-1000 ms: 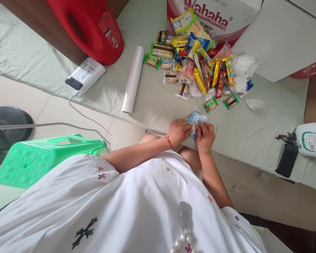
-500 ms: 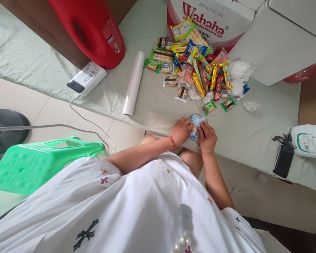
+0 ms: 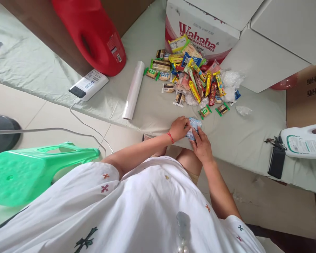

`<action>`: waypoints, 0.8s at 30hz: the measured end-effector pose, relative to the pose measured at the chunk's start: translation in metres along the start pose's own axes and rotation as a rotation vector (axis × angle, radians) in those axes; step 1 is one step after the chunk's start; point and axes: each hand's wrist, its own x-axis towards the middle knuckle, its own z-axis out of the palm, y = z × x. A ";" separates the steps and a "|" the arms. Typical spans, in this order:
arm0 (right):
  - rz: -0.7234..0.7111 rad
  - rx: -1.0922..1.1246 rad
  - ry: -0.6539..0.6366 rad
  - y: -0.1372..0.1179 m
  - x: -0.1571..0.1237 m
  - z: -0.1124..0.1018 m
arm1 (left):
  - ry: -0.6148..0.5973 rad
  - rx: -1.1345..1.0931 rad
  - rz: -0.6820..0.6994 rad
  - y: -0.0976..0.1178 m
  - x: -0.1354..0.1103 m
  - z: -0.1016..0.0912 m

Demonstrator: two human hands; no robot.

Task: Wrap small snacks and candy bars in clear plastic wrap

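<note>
By the near edge of the desk (image 3: 237,135) lay the blue packet (image 3: 195,123), the left hand (image 3: 178,129) curled against it, gripping or not I couldn't tell, the right hand (image 3: 202,147) resting loose fingers there.

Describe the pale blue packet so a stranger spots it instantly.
Find the Wahaha box, then the snack pile before it. Nearer the person, by the cloth's edge, the left hand and right hand touch the packet. Pale blue and hand-touched, it sits apart from the pile.

We see a red plastic jug (image 3: 104,38) near a flat white-and-black device (image 3: 91,84), and a bright green plastic stool (image 3: 26,168) lower left.
</note>
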 end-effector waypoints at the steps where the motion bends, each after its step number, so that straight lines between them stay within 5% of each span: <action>1: 0.014 0.039 0.014 0.000 0.003 -0.003 | 0.014 -0.088 0.014 -0.003 0.000 -0.004; 8: 0.246 0.495 0.081 0.010 0.025 -0.047 | -0.098 -0.391 0.193 -0.005 -0.003 -0.043; 11: 0.376 0.727 0.018 0.009 0.027 -0.054 | -0.295 -0.633 0.105 0.005 -0.005 -0.044; 14: 0.461 0.884 -0.038 0.003 0.023 -0.049 | -0.466 -0.909 -0.121 0.015 -0.010 -0.031; 19: 0.547 1.029 0.068 -0.022 0.009 -0.029 | -0.270 -1.325 -0.414 0.023 -0.019 0.000; 24: 0.674 1.151 0.186 -0.037 -0.002 -0.012 | -0.294 -1.248 -0.368 0.029 -0.021 0.008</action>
